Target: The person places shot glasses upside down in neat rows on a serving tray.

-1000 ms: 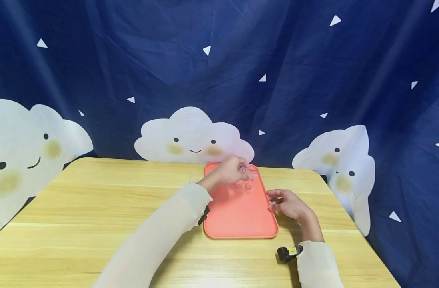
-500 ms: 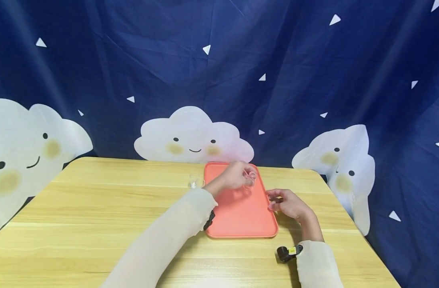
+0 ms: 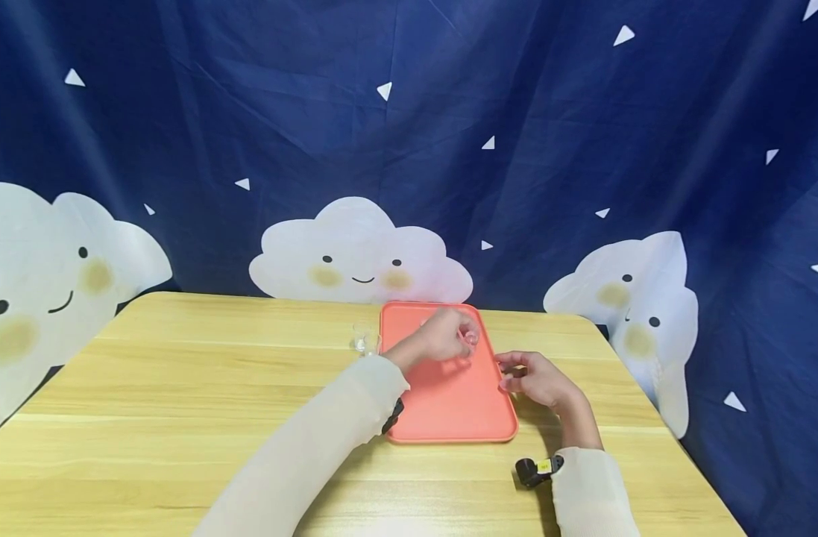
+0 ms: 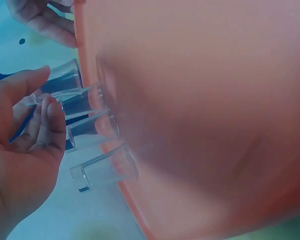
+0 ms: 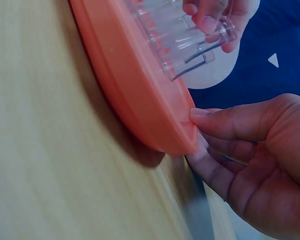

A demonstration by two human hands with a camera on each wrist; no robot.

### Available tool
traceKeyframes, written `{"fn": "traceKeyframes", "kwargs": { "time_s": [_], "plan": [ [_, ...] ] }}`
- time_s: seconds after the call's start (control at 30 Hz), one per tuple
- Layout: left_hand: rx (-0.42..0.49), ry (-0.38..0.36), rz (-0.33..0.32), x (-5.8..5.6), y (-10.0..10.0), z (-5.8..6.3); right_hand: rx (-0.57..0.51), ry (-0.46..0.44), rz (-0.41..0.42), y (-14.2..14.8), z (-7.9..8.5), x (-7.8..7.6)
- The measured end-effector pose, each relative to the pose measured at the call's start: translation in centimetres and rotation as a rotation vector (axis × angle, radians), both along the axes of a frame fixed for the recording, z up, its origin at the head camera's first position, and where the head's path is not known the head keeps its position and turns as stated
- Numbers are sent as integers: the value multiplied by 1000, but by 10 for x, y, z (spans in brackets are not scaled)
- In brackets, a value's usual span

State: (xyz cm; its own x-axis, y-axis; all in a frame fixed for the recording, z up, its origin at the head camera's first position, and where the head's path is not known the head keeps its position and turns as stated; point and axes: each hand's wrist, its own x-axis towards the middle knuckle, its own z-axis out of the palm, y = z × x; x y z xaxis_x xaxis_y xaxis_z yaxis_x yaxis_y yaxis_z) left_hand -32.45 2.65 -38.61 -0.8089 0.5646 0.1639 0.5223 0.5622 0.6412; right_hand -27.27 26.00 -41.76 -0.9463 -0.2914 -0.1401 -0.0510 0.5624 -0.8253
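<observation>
Filling the back of the head view, a dark blue backdrop (image 3: 315, 97) printed with smiling clouds hangs behind a pale wooden table (image 3: 180, 395). On the table lies an orange tray (image 3: 458, 410), its long axis pointing away from the person. Two cream sleeves (image 3: 308, 447) reach in; the left one passes over the tray's left side, so the left hand (image 3: 447, 335) is above the far half while the right hand (image 3: 541, 379) sits at the right rim, pinching it between thumb and fingers. Of the two, the left hand is nearer the glasses (image 4: 109, 167), which the left wrist view shows lined up beside one edge of the tray, four to be counted. Its thumb and fingertips are drawn together, pinching one clear glass (image 3: 471, 338) towards the tray's right side; whether that glass touches the tray or hangs just above it, I cannot fairly tell. More clear glassware (image 3: 363, 340) stands on the table just beyond the tray's left edge. At the right wrist, a black camera (image 3: 528, 473) carries a small yellow label (image 3: 545, 468), its writing too small to read; no brand shows elsewhere.
</observation>
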Motion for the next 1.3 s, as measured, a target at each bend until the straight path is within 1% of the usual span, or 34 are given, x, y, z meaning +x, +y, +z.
{"fn": "traceKeyframes", "kwargs": {
  "time_s": [0.13,0.2,0.37,0.43,0.5,0.6,0.7,0.8,0.93,1.03,1.17,1.3],
  "plan": [
    [-56,-22,48,1,2,-1,-2,-1,2,0,0,0],
    [-67,-23,55,2,3,-1,-1,1,-1,0,1,0],
    [-78,-14,50,4,3,-2,-1,-7,-11,-2,3,2],
    [-83,-12,47,5,3,-2,7,-3,3,-2,3,2],
    [-93,-4,44,6,4,-2,5,-8,-10,-2,3,2],
    [-112,11,41,7,5,-1,11,-1,-2,-2,3,2],
    [-121,9,35,8,7,0,8,-4,-10,-1,3,1],
    [-139,-4,42,10,8,0,12,-5,-10,-1,3,1],
    [-174,0,64,10,9,-1,11,-7,-15,-2,2,1],
    [-166,-12,78,11,9,-1,7,-8,-15,-1,1,0],
    [-134,-30,92,11,8,0,2,-9,-18,-1,1,0],
    [-116,-22,102,9,7,-1,4,-14,-26,-1,1,0]
  ]
}}
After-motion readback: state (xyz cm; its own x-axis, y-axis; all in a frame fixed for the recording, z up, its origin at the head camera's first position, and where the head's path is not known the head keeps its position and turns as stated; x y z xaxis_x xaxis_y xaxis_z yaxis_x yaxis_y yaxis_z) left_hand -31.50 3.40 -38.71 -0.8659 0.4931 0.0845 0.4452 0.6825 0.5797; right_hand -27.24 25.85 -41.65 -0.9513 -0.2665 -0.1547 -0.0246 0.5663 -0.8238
